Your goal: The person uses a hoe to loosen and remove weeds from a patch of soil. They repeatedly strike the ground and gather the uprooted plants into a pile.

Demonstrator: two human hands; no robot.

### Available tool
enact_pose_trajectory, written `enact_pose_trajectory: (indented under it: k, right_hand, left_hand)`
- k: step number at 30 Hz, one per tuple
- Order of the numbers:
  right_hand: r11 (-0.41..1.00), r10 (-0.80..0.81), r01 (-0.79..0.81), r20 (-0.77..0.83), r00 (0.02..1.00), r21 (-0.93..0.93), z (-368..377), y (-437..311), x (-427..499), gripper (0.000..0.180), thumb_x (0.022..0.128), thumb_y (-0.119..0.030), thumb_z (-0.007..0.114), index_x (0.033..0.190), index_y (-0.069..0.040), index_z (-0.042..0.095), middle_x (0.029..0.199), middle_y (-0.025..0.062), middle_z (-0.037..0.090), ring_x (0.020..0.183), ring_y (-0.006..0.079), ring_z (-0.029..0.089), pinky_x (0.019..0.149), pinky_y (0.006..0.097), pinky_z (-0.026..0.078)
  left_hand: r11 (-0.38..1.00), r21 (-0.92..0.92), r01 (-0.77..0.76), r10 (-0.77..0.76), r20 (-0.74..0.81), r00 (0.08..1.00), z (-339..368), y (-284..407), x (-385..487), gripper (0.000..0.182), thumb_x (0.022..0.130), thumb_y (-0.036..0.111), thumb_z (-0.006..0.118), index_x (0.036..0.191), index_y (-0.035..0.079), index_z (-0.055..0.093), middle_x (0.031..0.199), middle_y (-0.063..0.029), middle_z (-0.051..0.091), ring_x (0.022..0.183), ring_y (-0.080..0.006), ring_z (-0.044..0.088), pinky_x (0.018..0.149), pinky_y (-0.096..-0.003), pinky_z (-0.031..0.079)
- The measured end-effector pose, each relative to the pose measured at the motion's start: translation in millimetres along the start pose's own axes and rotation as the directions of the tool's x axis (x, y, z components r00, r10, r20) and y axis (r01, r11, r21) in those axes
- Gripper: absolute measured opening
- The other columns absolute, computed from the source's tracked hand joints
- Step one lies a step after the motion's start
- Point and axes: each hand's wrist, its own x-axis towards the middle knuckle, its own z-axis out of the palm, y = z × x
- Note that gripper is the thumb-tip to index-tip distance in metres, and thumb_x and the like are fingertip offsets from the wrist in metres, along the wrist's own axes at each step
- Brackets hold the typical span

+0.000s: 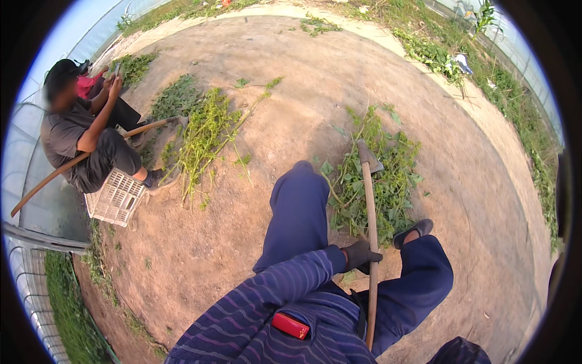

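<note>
My left hand (363,255), in a dark glove, is closed around the wooden handle of a hoe (370,209). The handle runs from between my legs up to a metal hoe head (369,157), which rests on a heap of cut green plants (391,182) beyond my feet. My right hand is out of view; only a dark patterned sleeve shows at the bottom right. A red packet (291,325) sticks out of a pocket on my striped top.
At the left a person (77,132) sits on a white plastic crate (116,195), holding a phone, with another hoe (68,166) across the lap. Someone in red is behind. More cut plants (204,136) lie on the bare soil; greenhouses stand at both sides.
</note>
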Motion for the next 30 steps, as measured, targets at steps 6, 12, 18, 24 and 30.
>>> enact_pose_trajectory:
  k: [6, 12, 18, 24, 30]
  right_hand:
    - [1.000, 0.008, -0.008, -0.014, 1.000, -0.005, -0.7, 3.3, -0.1, 0.042, 0.089, -0.033, 0.061, 0.121, -0.006, 0.058, 0.114, 0.0147, 0.062, 0.106, 0.0356, 0.056, 0.097, 0.0467, 0.038]
    - [1.000, 0.011, -0.012, -0.022, 1.000, -0.014, -1.5, 4.6, 1.3, 0.040, 0.087, -0.032, 0.062, 0.118, -0.006, 0.058, 0.111, 0.0147, 0.062, 0.103, 0.0351, 0.056, 0.094, 0.0464, 0.039]
    - [1.000, 0.015, -0.016, -0.024, 1.000, -0.012, 0.6, 6.9, 5.0, 0.039, 0.086, -0.031, 0.062, 0.114, -0.005, 0.059, 0.108, 0.0147, 0.062, 0.100, 0.0346, 0.056, 0.091, 0.0460, 0.039]
    - [1.000, 0.023, -0.023, -0.024, 0.999, -0.016, 0.7, 6.5, 8.2, 0.037, 0.084, -0.030, 0.062, 0.111, -0.004, 0.059, 0.105, 0.0146, 0.062, 0.097, 0.0342, 0.056, 0.088, 0.0457, 0.040]
    - [1.000, 0.023, -0.023, -0.023, 0.999, -0.019, 1.7, 5.1, 9.8, 0.036, 0.082, -0.029, 0.063, 0.107, -0.004, 0.059, 0.102, 0.0146, 0.061, 0.093, 0.0337, 0.057, 0.085, 0.0454, 0.040]
  left_hand:
    - [0.998, -0.050, -0.032, 0.030, -0.030, 0.999, 0.0, -5.8, 5.4, 0.034, 0.087, 0.022, 0.075, 0.097, -0.008, 0.062, 0.084, -0.0185, 0.069, 0.070, -0.0274, 0.072, 0.065, -0.0399, 0.063]
    - [1.000, -0.002, -0.006, 0.006, -0.013, 1.000, -0.2, 0.1, 0.0, 0.039, 0.087, 0.025, 0.075, 0.104, -0.007, 0.062, 0.095, -0.0157, 0.069, 0.081, -0.0251, 0.072, 0.072, -0.0382, 0.064]
    - [1.000, 0.018, -0.010, 0.010, 0.015, 1.000, -2.0, 2.3, -2.3, 0.039, 0.087, 0.026, 0.074, 0.102, -0.008, 0.063, 0.093, -0.0162, 0.069, 0.080, -0.0248, 0.072, 0.071, -0.0367, 0.064]
    - [1.000, 0.006, -0.027, 0.027, 0.006, 1.000, -1.5, 0.4, -0.9, 0.039, 0.087, 0.028, 0.074, 0.102, -0.007, 0.063, 0.092, -0.0162, 0.069, 0.079, -0.0255, 0.073, 0.071, -0.0366, 0.064]
    - [0.999, 0.028, -0.019, 0.019, 0.012, 1.000, -3.2, -0.8, 1.4, 0.038, 0.088, 0.027, 0.074, 0.102, -0.007, 0.064, 0.093, -0.0166, 0.070, 0.078, -0.0250, 0.073, 0.071, -0.0367, 0.064]
